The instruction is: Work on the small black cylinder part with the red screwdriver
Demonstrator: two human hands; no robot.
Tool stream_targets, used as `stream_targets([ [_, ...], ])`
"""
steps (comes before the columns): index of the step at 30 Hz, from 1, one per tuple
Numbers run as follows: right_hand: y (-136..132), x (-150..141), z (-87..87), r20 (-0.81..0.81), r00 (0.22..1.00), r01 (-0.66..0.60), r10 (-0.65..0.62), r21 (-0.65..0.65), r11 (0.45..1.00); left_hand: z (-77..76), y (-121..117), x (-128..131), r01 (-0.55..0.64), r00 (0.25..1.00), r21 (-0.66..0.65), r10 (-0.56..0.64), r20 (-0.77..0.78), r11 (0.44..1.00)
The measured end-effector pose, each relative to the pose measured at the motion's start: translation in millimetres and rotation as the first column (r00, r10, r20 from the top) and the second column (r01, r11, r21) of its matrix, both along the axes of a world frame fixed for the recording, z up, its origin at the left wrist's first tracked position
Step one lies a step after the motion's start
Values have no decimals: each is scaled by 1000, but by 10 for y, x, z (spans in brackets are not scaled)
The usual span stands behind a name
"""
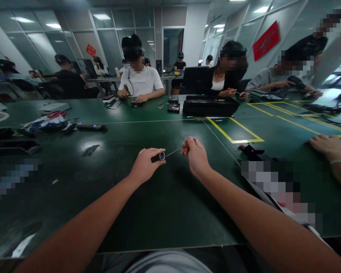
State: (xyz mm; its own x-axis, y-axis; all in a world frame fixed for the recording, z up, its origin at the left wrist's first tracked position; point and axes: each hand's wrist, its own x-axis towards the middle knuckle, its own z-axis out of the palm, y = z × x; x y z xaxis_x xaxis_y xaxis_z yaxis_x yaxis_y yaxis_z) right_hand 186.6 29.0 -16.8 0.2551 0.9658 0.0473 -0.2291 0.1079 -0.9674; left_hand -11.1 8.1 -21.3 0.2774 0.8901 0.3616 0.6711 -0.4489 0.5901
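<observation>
My left hand (144,163) is closed around a short black tube (156,157), which looks like a small flashlight. Its round, silver-rimmed end faces right and towards me. Between the fingertips of my right hand (197,156) is a slim screwdriver (174,152) with a reddish handle, mostly covered by the fingers. The thin metal shaft slants down to the left, its tip close to the tube's rim. Whether the tip touches the rim or goes inside, I cannot tell. Both hands are above the green table (170,204).
A black tray (210,108) lies across the table, near yellow tape lines (234,141). Cables and bundled items (52,121) lie left, beside a dark pen-shaped tool (92,127). Another person's hand (329,146) rests at the right. Several people sit opposite.
</observation>
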Motion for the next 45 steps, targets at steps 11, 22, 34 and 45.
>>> stream_targets([
  [11,-92,-25,9,251,967,-72,34,144,987,23,-26,7,-26,1000,-21,25,-11,999],
  [22,-220,62,194,671,726,-44,-149,263,964,12,-13,-26,-65,998,-29,66,15,997],
  [34,-220,95,237,743,636,-68,-211,326,943,25,-32,11,-38,999,-30,37,-27,999],
  [45,-182,43,180,725,685,-156,-76,248,956,-3,-15,-2,-38,999,-35,37,-31,999],
])
